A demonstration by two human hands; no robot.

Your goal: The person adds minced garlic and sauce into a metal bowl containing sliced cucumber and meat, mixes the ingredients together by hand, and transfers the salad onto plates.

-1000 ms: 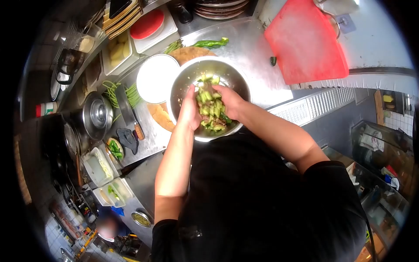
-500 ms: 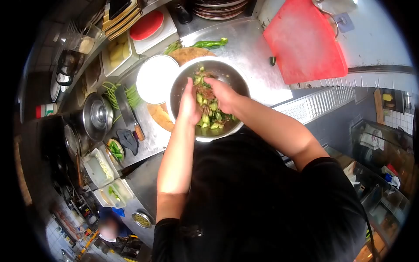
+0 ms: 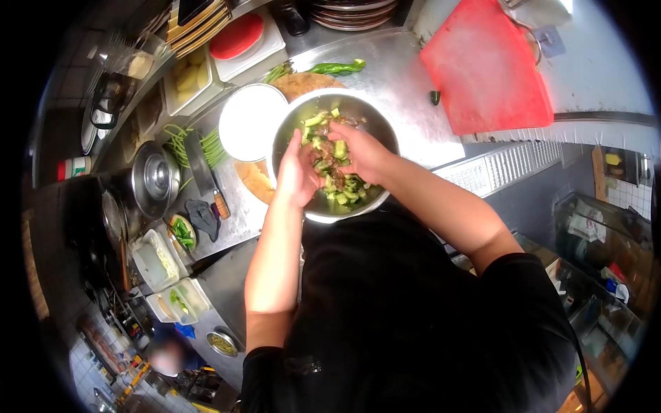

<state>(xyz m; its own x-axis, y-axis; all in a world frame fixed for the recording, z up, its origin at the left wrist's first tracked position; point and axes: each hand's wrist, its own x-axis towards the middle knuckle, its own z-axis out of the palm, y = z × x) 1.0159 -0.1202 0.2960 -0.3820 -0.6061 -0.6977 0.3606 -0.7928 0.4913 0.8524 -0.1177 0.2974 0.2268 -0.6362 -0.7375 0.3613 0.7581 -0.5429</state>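
A metal bowl (image 3: 382,124) sits in front of me, partly over a round wooden board (image 3: 255,180). Chopped green cucumber pieces mixed with brown bits (image 3: 337,196) lie in it. My left hand (image 3: 299,172) is inside the bowl on the left, its fingers curved against the mix. From the right, my right hand (image 3: 359,153) reaches in with curved fingers, and pieces lie between the two palms. Both hands cup the cucumber mix. A white round plate or lid (image 3: 253,122) is left of the bowl.
A cleaver (image 3: 197,162) lies beside green beans (image 3: 177,146) on the left. Green peppers (image 3: 337,67) are behind the bowl. A red cutting board (image 3: 489,72) stands at right. Metal bowls (image 3: 155,180) and food containers (image 3: 155,261) line the left. Another person (image 3: 169,351) is at lower left.
My hands have stayed in the bowl while the cucumber pieces between them have shifted and turned over. The whole view has moved slightly.
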